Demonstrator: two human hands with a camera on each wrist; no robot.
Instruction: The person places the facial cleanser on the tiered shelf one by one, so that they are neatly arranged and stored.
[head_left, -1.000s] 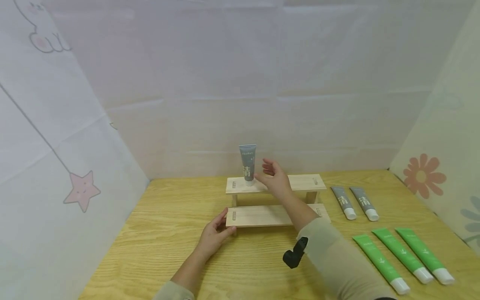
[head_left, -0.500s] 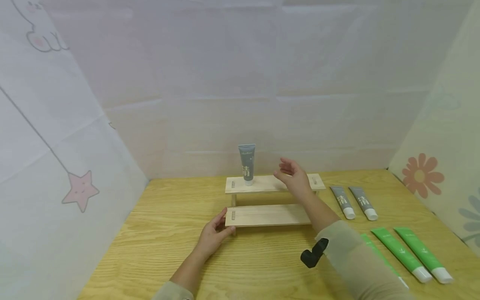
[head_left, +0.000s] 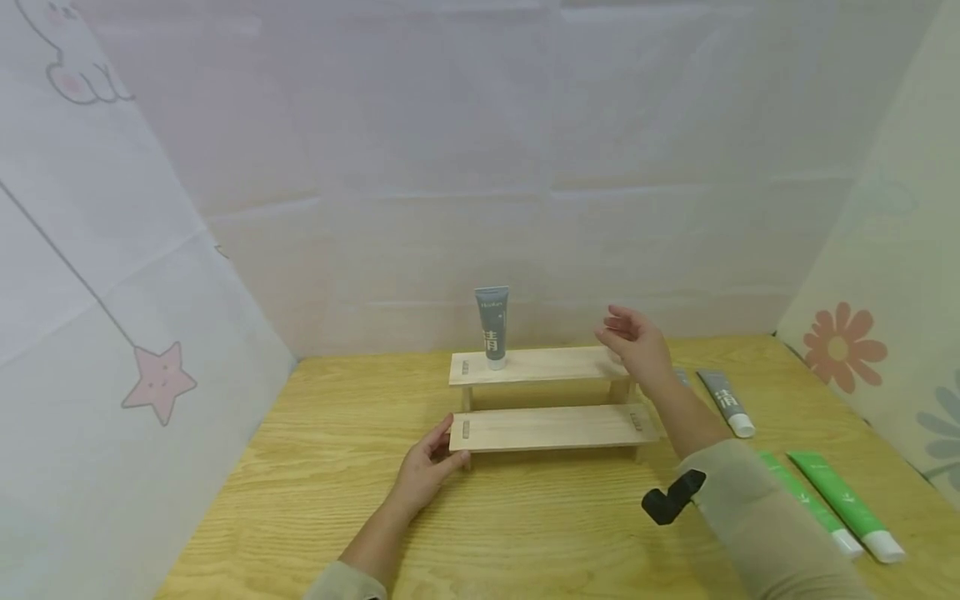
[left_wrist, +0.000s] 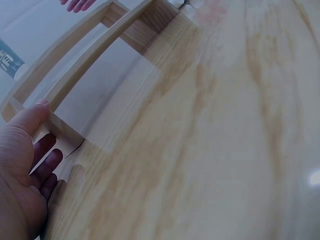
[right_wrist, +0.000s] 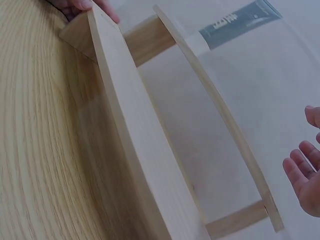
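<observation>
A two-tier wooden display rack [head_left: 555,428] stands on the table. On the left part of its upper tier, a grey squeeze tube [head_left: 492,323] stands upright on its white cap. My left hand [head_left: 423,475] grips the left end of the lower tier; in the left wrist view its thumb lies on the plank's end and its fingers curl beside the support. My right hand [head_left: 641,350] hovers by the right end of the upper tier, fingers loosely bent and holding nothing. The same hand shows apart from the rack in the right wrist view.
Right of the rack lies a grey tube [head_left: 726,402], with a second one mostly hidden by the right forearm. Nearer, green tubes [head_left: 846,505] lie on the wood-grain table [head_left: 322,467], partly covered by the sleeve. Printed cloth walls [head_left: 420,250] enclose the back and sides.
My right hand has moved right, away from the standing grey tube, along the upper tier to its right end. My left hand keeps its place on the rack.
</observation>
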